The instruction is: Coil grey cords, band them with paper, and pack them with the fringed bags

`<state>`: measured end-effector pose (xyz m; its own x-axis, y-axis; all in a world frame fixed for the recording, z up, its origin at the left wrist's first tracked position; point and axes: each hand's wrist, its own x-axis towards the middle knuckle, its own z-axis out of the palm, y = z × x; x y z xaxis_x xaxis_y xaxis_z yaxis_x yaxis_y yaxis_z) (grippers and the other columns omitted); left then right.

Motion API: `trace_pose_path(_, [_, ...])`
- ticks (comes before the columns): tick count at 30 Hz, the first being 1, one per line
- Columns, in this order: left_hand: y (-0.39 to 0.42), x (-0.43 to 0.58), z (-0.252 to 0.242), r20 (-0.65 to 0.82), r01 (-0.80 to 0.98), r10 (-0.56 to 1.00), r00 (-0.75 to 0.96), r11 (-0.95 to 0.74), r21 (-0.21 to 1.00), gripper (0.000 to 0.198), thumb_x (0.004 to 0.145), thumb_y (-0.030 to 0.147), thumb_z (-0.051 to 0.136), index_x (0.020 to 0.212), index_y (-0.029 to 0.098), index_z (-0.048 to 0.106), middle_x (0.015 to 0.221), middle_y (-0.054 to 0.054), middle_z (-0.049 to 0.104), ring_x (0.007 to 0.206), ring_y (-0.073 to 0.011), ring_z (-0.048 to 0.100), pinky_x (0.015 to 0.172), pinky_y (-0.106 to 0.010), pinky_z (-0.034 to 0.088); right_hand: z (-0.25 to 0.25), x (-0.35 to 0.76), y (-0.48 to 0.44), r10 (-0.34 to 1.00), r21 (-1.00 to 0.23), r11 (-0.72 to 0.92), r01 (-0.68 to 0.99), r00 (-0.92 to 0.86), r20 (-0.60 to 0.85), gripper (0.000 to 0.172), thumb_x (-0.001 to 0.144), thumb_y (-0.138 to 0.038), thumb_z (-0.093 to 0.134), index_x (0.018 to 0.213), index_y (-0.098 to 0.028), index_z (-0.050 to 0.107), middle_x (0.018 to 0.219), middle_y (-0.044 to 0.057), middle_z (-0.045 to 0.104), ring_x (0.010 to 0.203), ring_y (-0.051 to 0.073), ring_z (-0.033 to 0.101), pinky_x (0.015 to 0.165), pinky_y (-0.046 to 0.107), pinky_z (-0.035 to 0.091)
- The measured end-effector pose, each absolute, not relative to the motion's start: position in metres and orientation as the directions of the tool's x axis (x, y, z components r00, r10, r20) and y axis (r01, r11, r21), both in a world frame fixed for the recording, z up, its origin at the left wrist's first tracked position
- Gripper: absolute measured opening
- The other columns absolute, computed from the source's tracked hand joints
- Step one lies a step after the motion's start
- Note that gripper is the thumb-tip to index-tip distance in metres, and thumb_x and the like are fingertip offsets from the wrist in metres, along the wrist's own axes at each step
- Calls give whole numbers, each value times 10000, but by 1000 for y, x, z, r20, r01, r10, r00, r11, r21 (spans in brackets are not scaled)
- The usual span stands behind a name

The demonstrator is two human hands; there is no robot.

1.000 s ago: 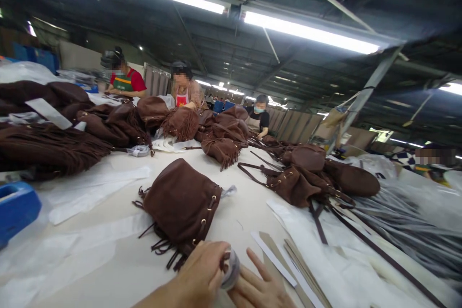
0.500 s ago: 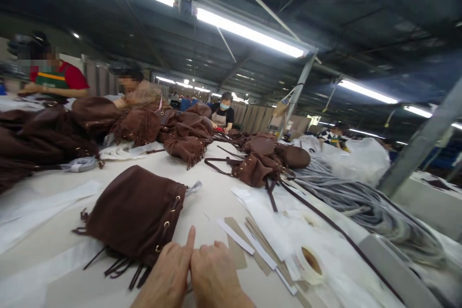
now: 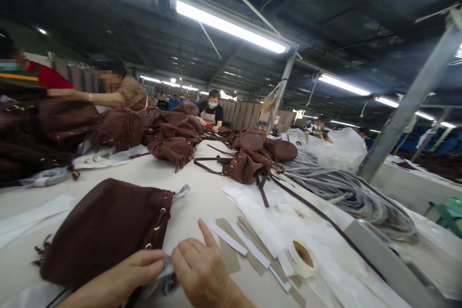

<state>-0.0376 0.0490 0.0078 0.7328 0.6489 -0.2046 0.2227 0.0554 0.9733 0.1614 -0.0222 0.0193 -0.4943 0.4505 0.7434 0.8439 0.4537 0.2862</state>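
A dark brown drawstring bag (image 3: 108, 226) lies on its side on the table in front of me, with gold eyelets along its gathered mouth. At the near end of that mouth, my left hand (image 3: 144, 267) pinches a piece of greyish clear plastic wrap (image 3: 167, 269). My right hand (image 3: 200, 267) grips the same wrap from the other side, fingers curled and one digit pointing up. Under the hands, the wrap and a dark part below it are partly hidden and blurred. Another bit of plastic (image 3: 182, 192) sticks out at the mouth's far end.
Paper and card strips (image 3: 249, 245) lie right of my hands, beside a tape roll (image 3: 302, 257). Brown fringed bags (image 3: 173, 149) are heaped at the back and left. A bundle of grey tubing (image 3: 342, 197) lies at the right. Co-workers (image 3: 212, 110) are across the table.
My hands have drawn apart from each other and now have the plastic wrap between them. The view has swung right, and the bag appears lower and further left.
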Motion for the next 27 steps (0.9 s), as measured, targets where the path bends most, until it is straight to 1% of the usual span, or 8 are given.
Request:
trace_pose_path(4, [38,-22,18,-132,-66,548,826,327,943,413,753,509,741,1000,179,715,966,-42,685,933,-225,600,858,-279,444,32,163,-16,462,276,490,827,-514,722,393,1002,-147,238,813,-175,581,701,1,601,636,153,523,1178,495,97])
trace_pose_path(9, [32,-14,25,-66,-154,537,841,355,922,420,759,497,750,1007,158,725,836,-47,683,858,-215,612,859,-284,435,34,163,-11,480,212,521,827,-489,728,438,1015,-158,190,856,-175,597,736,18,664,680,148,592,1164,489,169])
trace_pose_path(12, [29,-11,24,-63,-157,598,799,308,938,449,721,536,763,939,144,733,827,-48,678,814,-213,603,796,-275,445,36,181,-12,700,25,511,859,-433,568,275,1010,-254,346,1058,-202,612,967,44,723,895,160,652,1077,372,355])
trace_pose_path(14, [28,-10,22,-88,-149,645,759,304,941,465,702,556,763,931,153,730,824,-45,672,813,-220,601,767,-274,452,37,205,-16,878,-85,346,934,-291,380,267,983,-304,443,1200,-229,579,1123,50,706,1024,163,642,951,277,451])
trace_pose_path(16, [27,-8,20,-109,-152,685,720,309,939,467,691,562,763,935,166,725,825,-42,668,811,-220,598,738,-267,453,34,233,-21,949,-82,169,982,-140,283,247,977,-244,439,1120,-202,636,1036,80,731,953,200,672,821,281,494])
trace_pose_path(19, [28,-4,16,-86,-183,715,694,291,939,460,677,575,770,883,166,717,837,-33,662,772,-183,581,696,-225,431,20,264,-28,979,-20,51,998,-46,197,183,882,-110,522,849,-178,689,823,100,734,797,245,687,681,289,481])
trace_pose_path(23, [27,0,14,-97,-202,726,681,314,928,467,661,584,780,846,163,699,777,-19,649,724,-166,571,672,-217,418,-2,268,-28,988,-17,12,1000,-10,154,305,833,16,465,892,-187,685,881,103,729,852,242,675,700,283,460])
trace_pose_path(27, [23,1,13,-122,-184,772,624,296,937,513,629,602,791,884,166,700,796,-25,659,723,-168,561,644,-216,404,-3,264,-19,985,-118,-21,993,41,168,273,821,10,464,849,-169,670,902,129,714,881,262,663,739,313,448])
